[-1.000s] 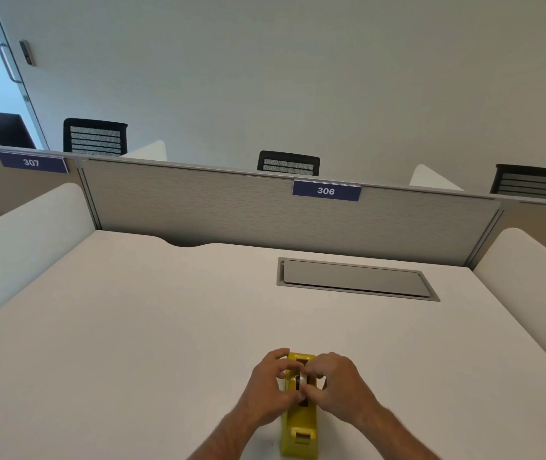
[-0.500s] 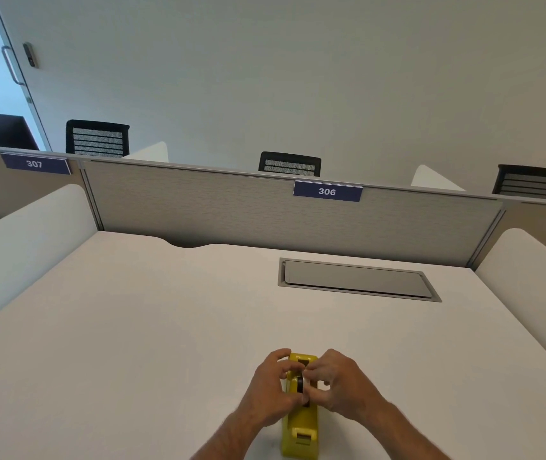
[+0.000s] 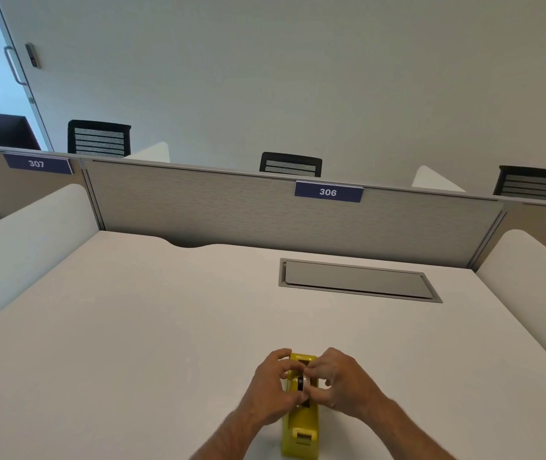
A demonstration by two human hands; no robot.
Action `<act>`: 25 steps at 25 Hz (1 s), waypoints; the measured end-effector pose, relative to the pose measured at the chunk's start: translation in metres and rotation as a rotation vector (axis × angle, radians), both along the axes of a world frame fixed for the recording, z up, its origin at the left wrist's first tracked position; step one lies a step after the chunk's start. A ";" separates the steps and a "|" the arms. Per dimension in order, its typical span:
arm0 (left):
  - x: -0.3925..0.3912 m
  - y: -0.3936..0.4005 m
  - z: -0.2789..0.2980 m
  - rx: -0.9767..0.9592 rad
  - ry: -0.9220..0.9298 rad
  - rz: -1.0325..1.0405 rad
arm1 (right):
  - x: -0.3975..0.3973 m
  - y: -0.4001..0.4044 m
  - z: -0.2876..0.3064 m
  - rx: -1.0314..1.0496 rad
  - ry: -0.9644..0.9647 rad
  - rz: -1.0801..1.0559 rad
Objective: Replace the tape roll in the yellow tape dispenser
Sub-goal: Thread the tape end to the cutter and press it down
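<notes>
left hand (image 3: 273, 388) + right hand (image 3: 344, 381): pinching tape roll (image 3: 301, 383) | over yellow tape dispenser (image 3: 301, 426) | white desk (image 3: 132, 343)

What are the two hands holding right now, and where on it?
Both the left hand and the right hand pinch the tape roll by its sides, fingertips meeting over the slot of the yellow dispenser, which stands on the desk.

Person, two limbs in view. Left hand (image 3: 273, 388): bare, no glove, ring or watch visible. Right hand (image 3: 343, 381): likewise bare and unadorned. Behind each grip: forearm uncovered, lightly haired, no sleeve to the frame edge.
</notes>
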State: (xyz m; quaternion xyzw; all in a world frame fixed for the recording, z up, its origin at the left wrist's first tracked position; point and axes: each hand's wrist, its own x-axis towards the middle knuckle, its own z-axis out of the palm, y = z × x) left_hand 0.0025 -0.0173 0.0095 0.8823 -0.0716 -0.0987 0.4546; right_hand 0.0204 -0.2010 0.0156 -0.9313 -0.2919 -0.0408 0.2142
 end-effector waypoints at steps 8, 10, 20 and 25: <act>0.002 -0.001 -0.003 0.039 -0.007 -0.009 | -0.001 -0.002 0.001 0.016 0.016 0.012; 0.002 0.000 -0.004 0.042 -0.013 -0.013 | 0.000 -0.002 0.001 0.036 0.003 0.006; 0.003 0.001 -0.006 0.014 -0.014 -0.019 | 0.000 -0.004 0.000 0.017 0.025 0.009; 0.003 -0.001 -0.007 0.045 -0.025 -0.018 | 0.004 -0.003 0.001 0.048 0.010 -0.023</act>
